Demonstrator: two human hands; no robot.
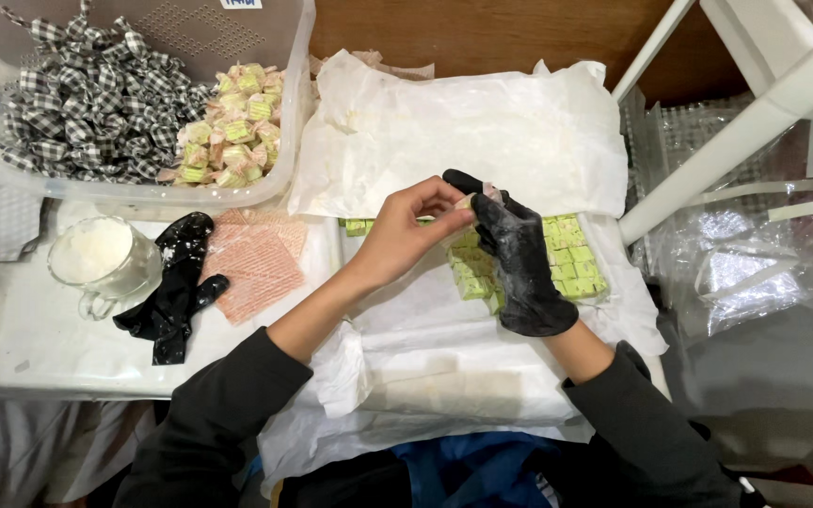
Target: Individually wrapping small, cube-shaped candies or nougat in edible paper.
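— Left hand [405, 235]: bare, fingers pinched narrow on small pale candy piece [466, 201], thumb + forefinger at its left end.
— Right hand [518, 263]?
— Black glove on it, dusted w/ white powder. Fingertips closed on same piece from right side, a bit of pinkish wrapper [491, 191] showing at glove tips.
— Where's piece sitting?
— Up off surface, between both hands, just above block of green candy squares [571, 259] on white paper sheet [482, 132].
— Long axis? Pointing which way?
— Too small + mostly covered by fingers; seems to run roughly left-right between the two grips, can't tell for sure. No clear front end.
— Rest of table?
— Far left: clear plastic bin [294, 113] w/ pile of black-and-white checked wrapped candies [77, 94] and smaller pile of green-pink wrapped ones [232, 132]. Below bin: glass mug of white powder [96, 254], spare black glove [176, 292] lying flat beside it, touching stack of pink wrapper sheets [256, 263]. White chair leg [708, 160] and clear plastic bags [745, 263] at right, well apart from hands.
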